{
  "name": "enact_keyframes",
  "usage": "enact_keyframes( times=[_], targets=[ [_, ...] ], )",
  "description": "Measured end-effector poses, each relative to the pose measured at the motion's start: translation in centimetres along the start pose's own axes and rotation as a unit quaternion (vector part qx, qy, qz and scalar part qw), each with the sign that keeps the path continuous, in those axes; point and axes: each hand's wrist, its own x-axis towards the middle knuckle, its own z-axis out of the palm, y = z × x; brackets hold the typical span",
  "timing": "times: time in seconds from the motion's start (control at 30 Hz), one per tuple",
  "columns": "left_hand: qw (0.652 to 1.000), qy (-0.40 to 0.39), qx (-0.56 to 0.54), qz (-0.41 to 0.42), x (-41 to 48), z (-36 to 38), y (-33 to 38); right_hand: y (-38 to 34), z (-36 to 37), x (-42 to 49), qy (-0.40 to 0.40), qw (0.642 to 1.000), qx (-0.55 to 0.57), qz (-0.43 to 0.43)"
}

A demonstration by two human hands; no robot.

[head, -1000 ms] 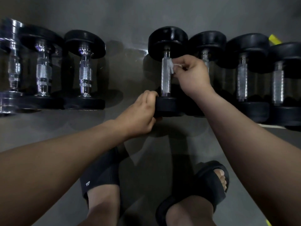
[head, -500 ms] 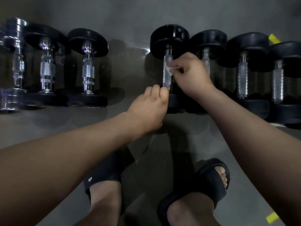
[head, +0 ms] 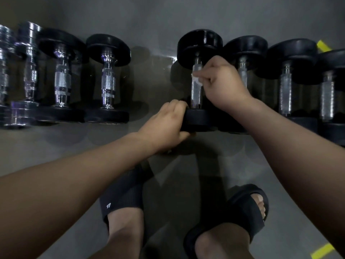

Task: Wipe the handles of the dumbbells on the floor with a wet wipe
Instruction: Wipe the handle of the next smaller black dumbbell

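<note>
Floor (head: pixel 56 152): left hand (head: pixel 164 126) grips dumbbell (head: pixel 199 44); right hand (head: pixel 223 80) pinches wipe (head: pixel 197 79).

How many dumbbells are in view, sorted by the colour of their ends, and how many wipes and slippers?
Black-ended dumbbells: 6
Chrome-ended dumbbells: 2 (the leftmost is cut off by the frame edge)
Wet wipe: 1
Black slippers: 2
Total: 11

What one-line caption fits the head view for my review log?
Right-hand grip pinches a wet wipe against a dumbbell's chrome handle while the left-hand grip holds its near black end.
</note>
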Motion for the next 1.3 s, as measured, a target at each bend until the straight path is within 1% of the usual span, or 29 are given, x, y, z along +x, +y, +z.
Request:
enact_keyframes(
  times=[0.1, 0.17, 0.2, 0.27, 0.33, 0.37, 0.4, 0.43, 0.5, 0.53, 0.57, 0.7, 0.73, 0.77, 0.87, 0.9, 0.93, 1.0, 1.03, 1.07, 1.13, 1.3],
  targets=[
    [1.0, 0.001, 0.0, 0.007, -0.3, 0.4, -0.3, 0.1, -0.1, 1.2, 0.012, 1.0, 0.009, 0.026],
    [1.0, 0.003, -0.003, 0.01, -0.6, 0.4, -0.6, 0.0, -0.1, 0.8, -0.001, 1.0, -0.019, 0.006],
    [1.0, 0.004, -0.003, 0.012, -0.6, 0.4, -0.7, 0.0, -0.3, 0.3, -0.019, 0.999, -0.033, -0.014],
    [1.0, 0.003, -0.004, 0.015, -0.7, 0.4, -0.8, -0.1, -1.3, -0.6, -0.079, 0.995, -0.041, -0.045],
    [1.0, 0.0, -0.006, 0.013, -0.7, 0.3, -0.9, -0.2, -2.5, -0.7, -0.153, 0.986, -0.041, -0.057],
    [1.0, -0.001, -0.005, 0.013, -0.7, 0.3, -0.9, -0.2, -2.9, -0.4, -0.177, 0.981, -0.049, -0.059],
    [1.0, -0.002, -0.003, 0.013, -0.6, 0.4, -0.8, -0.2, -3.1, -0.1, -0.182, 0.98, -0.057, -0.056],
    [1.0, -0.002, -0.002, 0.013, -0.6, 0.3, -0.8, -0.1, -3.2, 0.2, -0.166, 0.983, -0.06, -0.052],
    [1.0, -0.005, 0.001, 0.013, -0.5, 0.3, -0.7, 0.1, -3.0, 0.3, -0.112, 0.991, -0.059, -0.032],
    [1.0, -0.004, 0.003, 0.013, -0.5, 0.3, -0.8, 0.0, -2.8, 0.0, -0.099, 0.993, -0.055, -0.023],
    [1.0, -0.002, 0.004, 0.013, -0.5, 0.3, -0.8, 0.0, -2.6, -0.3, -0.106, 0.993, -0.048, -0.019],
    [1.0, -0.001, 0.007, 0.015, -0.5, 0.4, -1.0, -0.2, -3.2, -0.7, -0.223, 0.974, -0.03, -0.025],
    [1.0, -0.004, 0.008, 0.016, -0.4, 0.5, -1.0, -0.1, -3.4, -0.5, -0.227, 0.973, -0.032, -0.024],
    [1.0, -0.005, 0.01, 0.016, -0.4, 0.5, -0.9, 0.2, -3.4, -0.3, -0.207, 0.977, -0.036, -0.021],
    [1.0, -0.008, 0.011, 0.013, -0.3, 0.4, -0.9, 1.0, -2.7, -0.2, -0.093, 0.995, -0.027, 0.014],
    [1.0, -0.007, 0.009, 0.013, -0.3, 0.4, -0.9, 1.1, -2.5, -0.4, -0.088, 0.996, -0.017, 0.022],
    [1.0, -0.008, 0.004, 0.014, -0.2, 0.4, -0.9, 1.1, -2.4, -0.6, -0.107, 0.994, -0.01, 0.022],
    [0.999, -0.01, -0.027, 0.014, -0.1, 0.6, -0.8, 0.6, -2.6, -0.9, -0.177, 0.984, -0.01, 0.019],
    [0.999, -0.012, -0.049, 0.009, 0.0, 0.8, -0.7, 0.3, -2.9, -1.1, -0.198, 0.98, -0.01, 0.023],
    [0.998, -0.011, -0.067, 0.005, 0.0, 1.0, -0.6, 0.2, -3.1, -1.2, -0.202, 0.979, -0.005, 0.027],
    [0.997, -0.005, -0.069, 0.013, 0.0, 1.3, -0.5, 0.4, -3.2, -1.2, -0.176, 0.984, 0.007, 0.035],
    [0.999, -0.006, 0.011, 0.052, 0.1, 0.8, -0.2, 1.0, -2.6, -1.2, -0.081, 0.995, 0.005, 0.066]
  ],
)
